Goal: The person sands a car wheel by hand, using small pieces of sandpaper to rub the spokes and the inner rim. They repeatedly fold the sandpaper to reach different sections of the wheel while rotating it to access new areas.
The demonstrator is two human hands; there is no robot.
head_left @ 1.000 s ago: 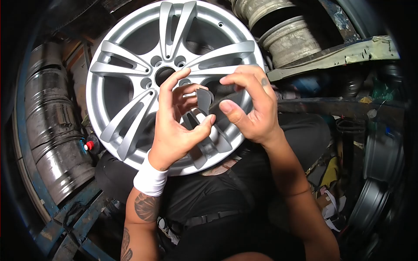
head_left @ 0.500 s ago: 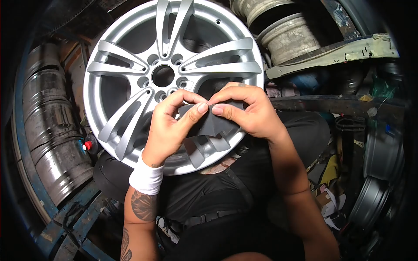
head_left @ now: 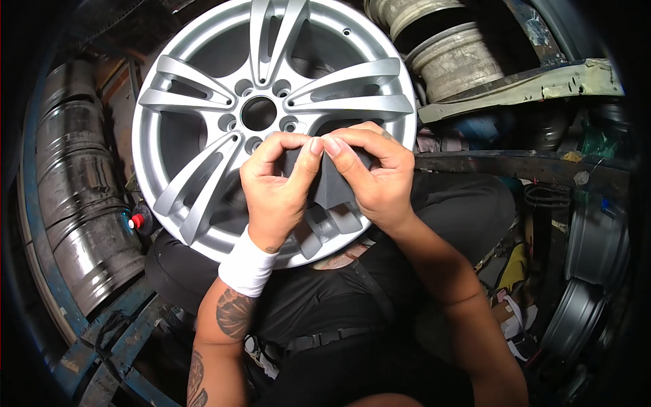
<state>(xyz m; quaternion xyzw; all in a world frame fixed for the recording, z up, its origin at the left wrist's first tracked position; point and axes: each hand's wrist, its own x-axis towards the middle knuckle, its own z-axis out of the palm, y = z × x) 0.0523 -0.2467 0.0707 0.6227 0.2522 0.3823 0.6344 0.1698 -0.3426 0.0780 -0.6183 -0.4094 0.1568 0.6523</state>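
A silver alloy wheel (head_left: 359, 105) with paired spokes lies face up over my lap. Above its lower right spokes I hold a dark grey sheet of sandpaper (head_left: 331, 188), which hangs in a crease below my fingers. My left hand (head_left: 279, 183) pinches the sheet's top edge between thumb and index finger. Right beside it, my right hand (head_left: 383, 180) grips the same edge the same way, and the two thumbs almost meet. Much of the sheet is hidden behind my hands.
Stacked dark metal cylinders (head_left: 88, 183) stand on the left, near a bottle with a red cap (head_left: 137, 221). Worn wheel rims (head_left: 454, 61) sit at the upper right behind a pale-edged beam (head_left: 522, 95). More grey rims (head_left: 597, 241) lean at the right.
Both hands have drawn closer together along the sheet's top edge, with their thumbs now pointing more upward. My left forearm has shifted right. The wheel appears slightly higher and further right in view.
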